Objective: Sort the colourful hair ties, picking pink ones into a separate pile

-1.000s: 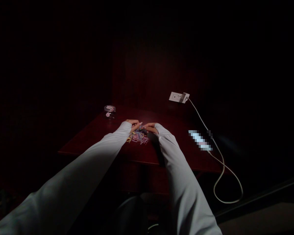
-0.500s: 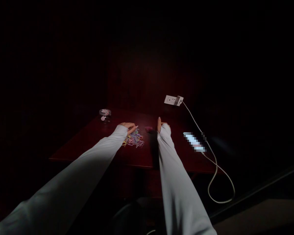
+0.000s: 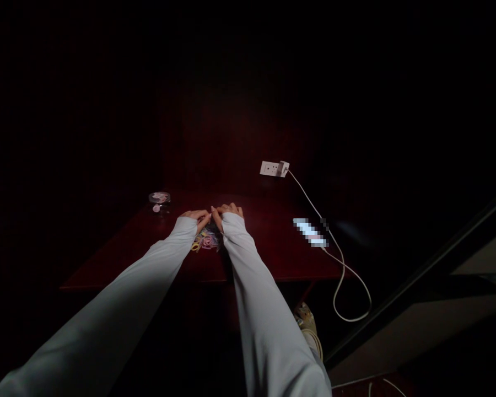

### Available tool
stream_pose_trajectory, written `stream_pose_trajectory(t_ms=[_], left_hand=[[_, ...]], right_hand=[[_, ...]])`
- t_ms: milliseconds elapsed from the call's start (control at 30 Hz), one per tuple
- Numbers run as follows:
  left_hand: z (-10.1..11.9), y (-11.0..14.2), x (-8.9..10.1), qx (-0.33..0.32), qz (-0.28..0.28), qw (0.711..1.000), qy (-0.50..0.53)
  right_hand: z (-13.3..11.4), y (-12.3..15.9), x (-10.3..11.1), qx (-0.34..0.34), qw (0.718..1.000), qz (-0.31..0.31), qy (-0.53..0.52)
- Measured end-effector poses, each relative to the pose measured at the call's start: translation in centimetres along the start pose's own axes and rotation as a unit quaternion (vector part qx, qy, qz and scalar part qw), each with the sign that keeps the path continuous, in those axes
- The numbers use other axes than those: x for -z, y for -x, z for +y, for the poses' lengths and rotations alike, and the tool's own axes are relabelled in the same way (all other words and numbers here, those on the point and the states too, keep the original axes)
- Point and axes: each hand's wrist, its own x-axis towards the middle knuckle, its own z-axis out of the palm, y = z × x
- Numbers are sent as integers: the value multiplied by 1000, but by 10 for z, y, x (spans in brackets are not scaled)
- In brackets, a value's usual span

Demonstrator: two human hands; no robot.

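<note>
A loose pile of small coloured hair ties (image 3: 206,240), yellow, pink and lilac, lies on the dark red table (image 3: 268,259). Just behind its left side is my left hand (image 3: 196,216), its thumb and fingers closed in a pinch. My right hand (image 3: 228,212) is beside it, fingers curled and thumb tip close to the left fingertips. Whatever the fingertips hold is too small and dark to make out. My right hand and sleeve cover the right part of the pile.
A clear round jar (image 3: 160,199) with pinkish contents stands at the table's back left. To the right lies a lit phone (image 3: 311,232), blurred out, on a white cable (image 3: 339,251) running to a charger in the wall socket (image 3: 273,169). A foot (image 3: 306,318) shows below the table.
My right hand has moved left to meet my left hand over the pile, and its fingers have curled. The whole view has shifted, so table things appear further left.
</note>
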Motion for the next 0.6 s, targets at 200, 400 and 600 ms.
stream_pose_trajectory(t_ms=[200, 400, 600], left_hand=[[6, 1, 6, 13, 9, 1000, 25], [11, 1, 7, -12, 7, 999, 29], [13, 1, 9, -17, -16, 999, 25]], right_hand=[[20, 1, -5, -44, 995, 21, -81], [36, -3, -8, -162, 961, 87, -207], [40, 9, -23, -86, 986, 49, -134]])
